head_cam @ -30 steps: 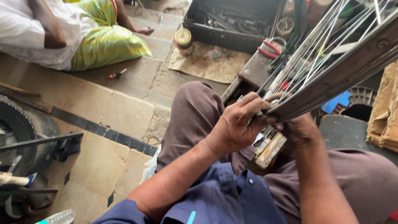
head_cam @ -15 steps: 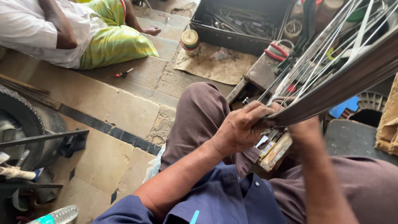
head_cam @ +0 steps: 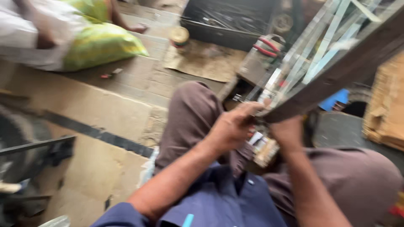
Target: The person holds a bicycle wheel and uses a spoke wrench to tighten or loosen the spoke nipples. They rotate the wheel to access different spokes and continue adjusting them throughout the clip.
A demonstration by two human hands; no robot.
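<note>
A spoked bicycle wheel with a dark rim (head_cam: 336, 77) slants across the upper right, above my brown-trousered knees. My left hand (head_cam: 231, 128) is closed at the lower end of the rim, fingers pinched at the spokes. My right hand (head_cam: 290, 132) grips the rim from underneath, partly hidden by it. A small wooden block with bits on it (head_cam: 265, 147) lies between my knees, just below both hands. The frame is blurred, so any small tool in my fingers cannot be made out.
A person in white and yellow-green clothes (head_cam: 84, 42) sits on the stone floor at the upper left. A dark toolbox (head_cam: 235, 23), a small round tin (head_cam: 180, 37) and red-handled pliers (head_cam: 267, 48) lie ahead. A tyre and metal stand (head_cam: 25, 151) are at the left.
The view has shifted and blurred. Both hands stay on the lower end of the rim, with the wheel barely moved.
</note>
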